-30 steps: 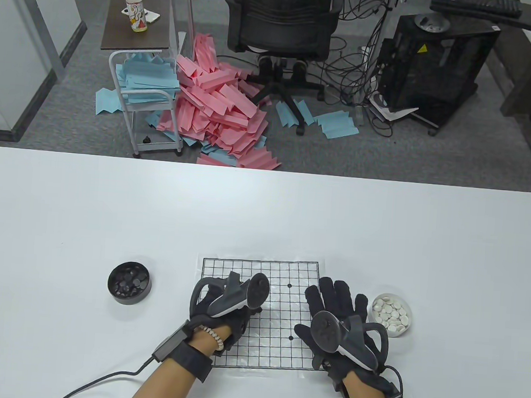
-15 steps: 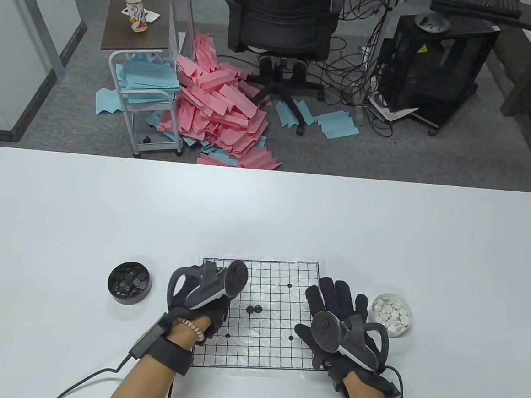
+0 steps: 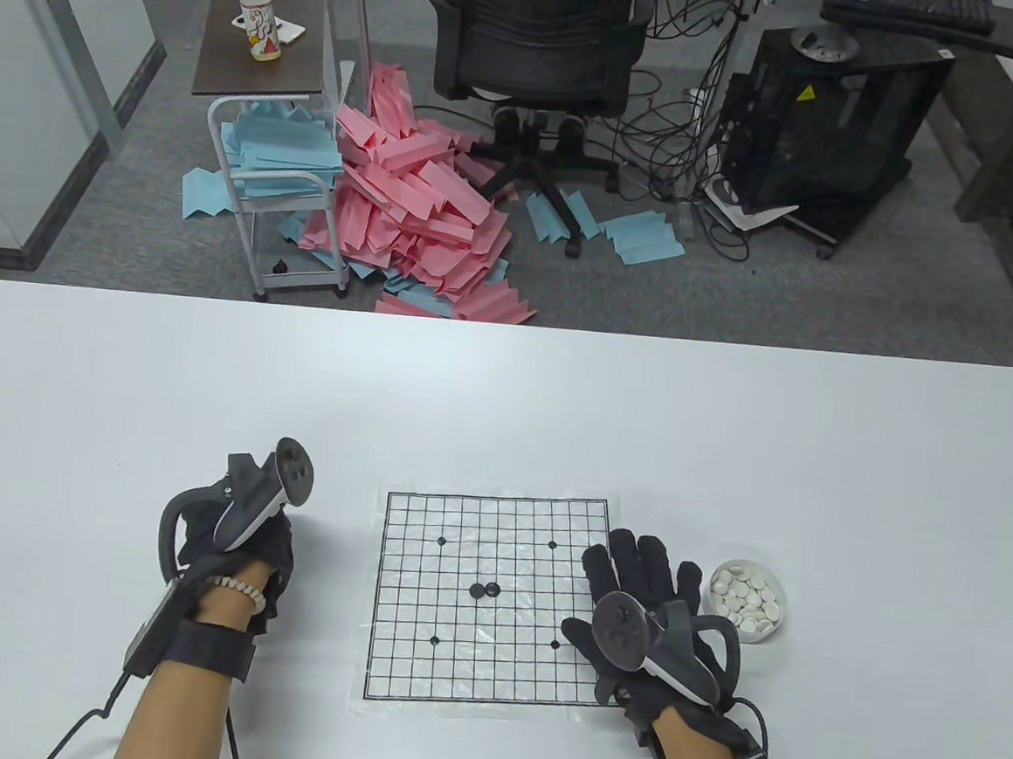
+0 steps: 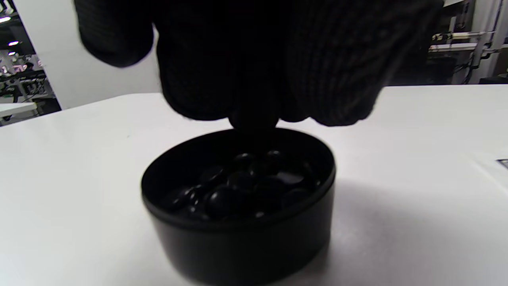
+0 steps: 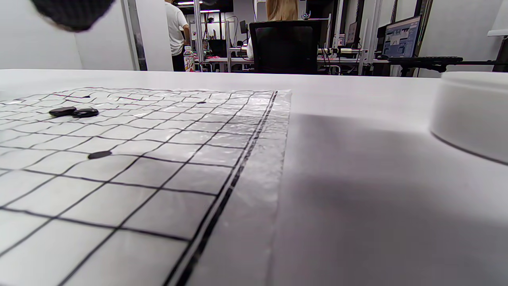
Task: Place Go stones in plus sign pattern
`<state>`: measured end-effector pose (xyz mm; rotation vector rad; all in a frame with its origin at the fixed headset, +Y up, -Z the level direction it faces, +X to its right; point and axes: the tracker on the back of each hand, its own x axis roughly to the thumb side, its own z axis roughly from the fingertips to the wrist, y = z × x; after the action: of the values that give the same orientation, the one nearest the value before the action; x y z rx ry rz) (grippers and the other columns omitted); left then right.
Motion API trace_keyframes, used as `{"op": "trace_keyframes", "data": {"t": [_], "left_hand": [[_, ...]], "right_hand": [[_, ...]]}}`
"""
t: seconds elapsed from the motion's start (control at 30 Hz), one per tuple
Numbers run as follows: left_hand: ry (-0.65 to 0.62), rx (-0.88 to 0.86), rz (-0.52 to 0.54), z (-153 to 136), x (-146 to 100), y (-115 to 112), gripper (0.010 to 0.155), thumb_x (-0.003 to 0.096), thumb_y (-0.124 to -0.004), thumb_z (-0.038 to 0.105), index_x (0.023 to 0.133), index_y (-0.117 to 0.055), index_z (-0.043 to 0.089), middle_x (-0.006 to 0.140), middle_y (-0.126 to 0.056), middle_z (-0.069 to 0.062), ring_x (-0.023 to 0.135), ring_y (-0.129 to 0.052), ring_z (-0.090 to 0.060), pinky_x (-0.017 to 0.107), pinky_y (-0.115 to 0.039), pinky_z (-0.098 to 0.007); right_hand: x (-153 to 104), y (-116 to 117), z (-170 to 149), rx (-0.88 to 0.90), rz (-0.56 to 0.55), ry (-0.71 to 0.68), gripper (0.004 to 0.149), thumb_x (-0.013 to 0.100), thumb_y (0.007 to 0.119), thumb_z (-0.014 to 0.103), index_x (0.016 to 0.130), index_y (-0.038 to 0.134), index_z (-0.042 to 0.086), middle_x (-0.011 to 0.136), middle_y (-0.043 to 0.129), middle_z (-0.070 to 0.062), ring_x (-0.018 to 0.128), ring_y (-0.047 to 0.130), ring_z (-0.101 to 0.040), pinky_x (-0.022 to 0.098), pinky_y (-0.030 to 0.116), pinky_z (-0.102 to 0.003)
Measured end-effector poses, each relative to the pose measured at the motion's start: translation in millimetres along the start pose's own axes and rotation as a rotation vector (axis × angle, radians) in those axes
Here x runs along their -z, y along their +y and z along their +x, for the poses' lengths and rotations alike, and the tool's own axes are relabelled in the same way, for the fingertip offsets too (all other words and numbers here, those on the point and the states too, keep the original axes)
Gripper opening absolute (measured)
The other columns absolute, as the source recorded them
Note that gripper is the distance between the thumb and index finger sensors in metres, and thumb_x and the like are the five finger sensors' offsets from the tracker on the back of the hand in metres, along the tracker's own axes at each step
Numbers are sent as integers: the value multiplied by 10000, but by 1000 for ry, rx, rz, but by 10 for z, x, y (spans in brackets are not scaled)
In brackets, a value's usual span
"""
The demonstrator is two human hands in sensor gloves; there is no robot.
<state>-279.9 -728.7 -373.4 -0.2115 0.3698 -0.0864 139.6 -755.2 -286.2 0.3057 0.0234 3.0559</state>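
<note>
The paper Go board (image 3: 502,659) lies on the white table, with two black stones (image 3: 486,588) side by side at its centre; they also show in the right wrist view (image 5: 73,112). My left hand (image 3: 235,546) hovers over the black bowl and hides it in the table view. In the left wrist view its bunched fingers (image 4: 254,115) hang just above the bowl (image 4: 238,242) of black stones (image 4: 238,186); whether they hold a stone is unclear. My right hand (image 3: 644,583) rests flat and empty on the board's right edge.
A white bowl (image 3: 755,636) of white stones (image 3: 746,591) stands right of my right hand and shows in the right wrist view (image 5: 472,115). The board sits in a clear plastic sleeve (image 5: 254,167). Glove cables trail off the table's near edge.
My left hand left a second black stone at the board's centre and moved left off the board to the black bowl. My right hand has not moved.
</note>
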Motion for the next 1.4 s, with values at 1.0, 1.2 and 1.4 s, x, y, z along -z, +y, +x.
{"op": "trace_keyframes", "data": {"t": [1.0, 1.2, 1.4], "left_hand": [[1, 82, 97, -92, 88, -291, 392, 334, -931, 372, 716, -995, 313, 713, -1085, 5, 492, -1032, -229, 545, -779, -536], [8, 58, 151, -135, 49, -192, 388, 305, -983, 343, 692, -1009, 321, 650, -1107, 13, 440, -1045, -215, 532, -798, -529], [-7, 95, 178, -71, -20, -37, 401, 299, -988, 352, 694, -1010, 287, 619, -1118, 15, 414, -1052, -216, 523, -805, -529]], "right_hand": [[7, -2, -9, 5, 8, 5, 823, 440, 744, 626, 1123, 394, 329, 1224, 256, -40, 1157, 283, -400, 758, 287, -729], [8, -1, -6, 5, 7, 3, 824, 439, 745, 626, 1123, 394, 329, 1224, 257, -40, 1157, 282, -400, 758, 286, -729], [10, -1, -4, 6, 5, 1, 822, 440, 745, 625, 1123, 397, 329, 1224, 254, -46, 1156, 283, -401, 758, 286, -728]]}}
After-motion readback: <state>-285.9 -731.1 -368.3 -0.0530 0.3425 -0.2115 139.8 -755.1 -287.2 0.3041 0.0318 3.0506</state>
